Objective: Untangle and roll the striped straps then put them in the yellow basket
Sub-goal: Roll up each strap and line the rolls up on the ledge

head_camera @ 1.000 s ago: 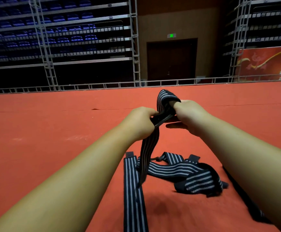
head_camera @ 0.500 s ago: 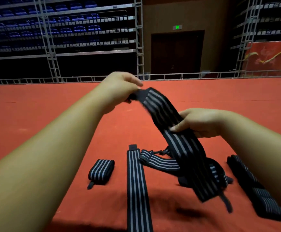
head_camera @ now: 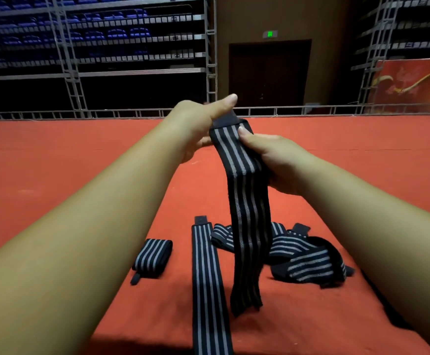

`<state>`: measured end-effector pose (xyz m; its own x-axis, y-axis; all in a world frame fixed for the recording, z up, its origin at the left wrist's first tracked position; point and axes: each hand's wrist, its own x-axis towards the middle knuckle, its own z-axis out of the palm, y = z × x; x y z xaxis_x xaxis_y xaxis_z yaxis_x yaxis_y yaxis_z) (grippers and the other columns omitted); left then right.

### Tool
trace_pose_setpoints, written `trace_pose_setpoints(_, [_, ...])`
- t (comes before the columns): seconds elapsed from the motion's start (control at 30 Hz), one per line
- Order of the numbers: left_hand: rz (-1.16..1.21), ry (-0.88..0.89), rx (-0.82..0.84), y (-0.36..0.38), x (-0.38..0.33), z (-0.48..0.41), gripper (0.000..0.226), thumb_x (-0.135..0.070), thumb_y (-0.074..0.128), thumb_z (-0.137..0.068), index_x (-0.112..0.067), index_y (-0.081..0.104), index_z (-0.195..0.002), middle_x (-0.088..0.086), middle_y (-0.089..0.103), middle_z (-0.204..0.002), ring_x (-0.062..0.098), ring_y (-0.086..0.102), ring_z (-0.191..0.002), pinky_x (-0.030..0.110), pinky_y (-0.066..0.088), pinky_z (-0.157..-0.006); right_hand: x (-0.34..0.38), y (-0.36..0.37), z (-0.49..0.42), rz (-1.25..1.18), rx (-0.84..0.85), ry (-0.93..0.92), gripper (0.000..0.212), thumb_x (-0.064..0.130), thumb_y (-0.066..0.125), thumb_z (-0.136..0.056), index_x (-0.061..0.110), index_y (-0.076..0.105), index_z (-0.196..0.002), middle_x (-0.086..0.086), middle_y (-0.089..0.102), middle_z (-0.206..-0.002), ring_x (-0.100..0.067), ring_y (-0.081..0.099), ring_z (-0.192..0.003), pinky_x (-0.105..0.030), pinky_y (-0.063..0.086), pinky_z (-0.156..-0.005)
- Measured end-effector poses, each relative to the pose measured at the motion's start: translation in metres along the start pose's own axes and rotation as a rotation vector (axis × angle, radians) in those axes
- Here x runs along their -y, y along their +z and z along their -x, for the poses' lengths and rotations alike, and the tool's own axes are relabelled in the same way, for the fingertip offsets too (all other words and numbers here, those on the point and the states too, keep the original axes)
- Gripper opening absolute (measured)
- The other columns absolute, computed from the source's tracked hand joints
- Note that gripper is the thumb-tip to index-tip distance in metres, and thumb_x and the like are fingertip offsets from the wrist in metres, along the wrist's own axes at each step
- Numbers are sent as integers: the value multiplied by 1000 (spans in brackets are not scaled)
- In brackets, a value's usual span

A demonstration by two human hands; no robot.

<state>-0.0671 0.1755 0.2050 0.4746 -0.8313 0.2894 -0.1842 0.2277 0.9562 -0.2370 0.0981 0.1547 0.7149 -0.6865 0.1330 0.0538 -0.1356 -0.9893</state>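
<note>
One striped strap (head_camera: pixel 247 201) hangs straight down from the fingers, its lower end reaching toward the red mat (head_camera: pixel 55 162). The left hand (head_camera: pixel 196 124) pinches the plain dark tab at the top under its thumb. The right hand (head_camera: pixel 278 160) grips just below, thumb on the stripes. Beneath the fingers lies a flat strap (head_camera: pixel 206 278), with a tangled heap (head_camera: pixel 308 262) to their right and a rolled strap (head_camera: pixel 152 254) to their left.

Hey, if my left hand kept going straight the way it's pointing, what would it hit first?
Beyond the strap it already pinches, the left hand points away over the red floor; the way looks free up to the far railing, though depth is unclear.
</note>
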Motion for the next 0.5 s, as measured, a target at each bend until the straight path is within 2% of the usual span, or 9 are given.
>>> trace_pose_setpoints(0.07, [-149, -44, 12, -5, 8, 1, 30, -39, 82, -95, -14, 79, -110, -1, 78, -101, 13, 71, -81, 31, 55, -71, -2, 7, -1, -8, -15, 1, 40, 51, 64, -105, 16, 79, -119, -8, 82, -112, -21, 76, -96, -37, 59, -85])
trace_pose_setpoints(0.1, [-195, -53, 12, -8, 10, 3, 21, -35, 80, -96, -18, 79, -108, -1, 72, -94, 12, 60, -70, 27, 47, -62, -3, 10, -1, -8, -24, 15, 40, 51, 65, -105, 15, 79, -117, -8, 82, -111, -22, 77, -95, -36, 60, -84])
trace_pose_setpoints(0.17, [-189, -96, 0, -12, 11, 6, 18, -31, 79, -97, -19, 77, -110, 0, 62, -84, 8, 46, -52, 21, 35, -45, -9, 15, 2, -13, -24, 46, 41, 53, 66, -103, 15, 79, -114, -6, 83, -105, -21, 77, -91, -35, 61, -80])
trace_pose_setpoints(0.23, [-122, -130, -33, -14, 7, 11, 13, -30, 77, -100, -19, 72, -103, -3, 61, -78, 2, 48, -44, 18, 38, -38, -19, 17, 8, 13, 25, 103, 47, 58, 67, -100, 17, 78, -118, -3, 83, -104, -20, 78, -90, -35, 61, -79])
trace_pose_setpoints(0.27, [-81, -129, -57, -14, 6, 12, 13, -28, 77, -101, -19, 68, -101, -3, 66, -81, 2, 60, -47, 19, 48, -41, -26, 17, 12, 38, 64, 151, 50, 61, 67, -99, 17, 77, -121, -3, 82, -107, -21, 79, -93, -37, 61, -81])
trace_pose_setpoints(0.33, [-9, -96, -82, -16, 10, 14, 14, -25, 75, -102, -21, 65, -109, 5, 77, -104, 15, 80, -70, 32, 66, -64, -45, 17, 21, 94, 156, 273, 48, 57, 66, -101, 16, 76, -122, -6, 82, -112, -24, 79, -97, -41, 63, -89])
trace_pose_setpoints(0.4, [-15, -44, -80, -17, 21, 19, 14, -25, 75, -102, -22, 67, -113, 3, 80, -113, 24, 83, -85, 48, 63, -88, -69, 19, 28, 125, 237, 364, 38, 44, 66, -104, 12, 74, -122, -11, 80, -117, -27, 78, -99, -40, 63, -88])
trace_pose_setpoints(0.43, [-11, -34, -83, -17, 28, 22, 16, -25, 76, -101, -22, 67, -115, 2, 81, -113, 24, 83, -89, 50, 58, -95, -82, 20, 32, 123, 268, 399, 34, 38, 66, -106, 11, 72, -124, -11, 78, -119, -27, 76, -100, -38, 62, -83])
trace_pose_setpoints(0.5, [5, -43, -89, -17, 48, 31, 22, -22, 78, -100, -21, 67, -119, 3, 82, -114, 26, 83, -93, 46, 55, -95, -105, 27, 39, 115, 300, 459, 31, 33, 64, -107, 11, 70, -128, -9, 77, -118, -22, 76, -93, -31, 61, -68])
